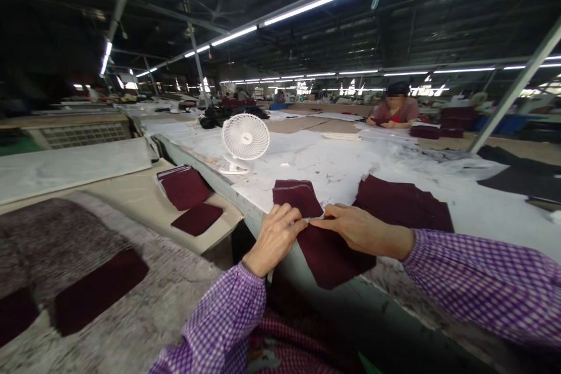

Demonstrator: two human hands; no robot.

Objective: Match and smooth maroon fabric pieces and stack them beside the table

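Note:
A maroon fabric piece [335, 260] lies across the table's near edge, its lower corner reaching past the edge. My left hand [278, 235] has its fingers closed on the upper left edge of this piece. From the other side, my right hand [366, 231] grips the same edge, thumb and index finger together, the fingertips of both hands almost meeting. Just beyond the hands is a smaller stack of maroon fabric pieces [298, 196] with a pale line along it. Larger maroon cut pieces [403, 201] lie to the right, partly behind my right hand.
A white fan [245, 139] stands on the white-covered table [302, 155]. To the left, a lower beige surface [131, 184] bears a stack of maroon pieces [184, 187]. More maroon pieces [103, 289] lie on a mottled surface nearer me. A person [394, 111] works across the table.

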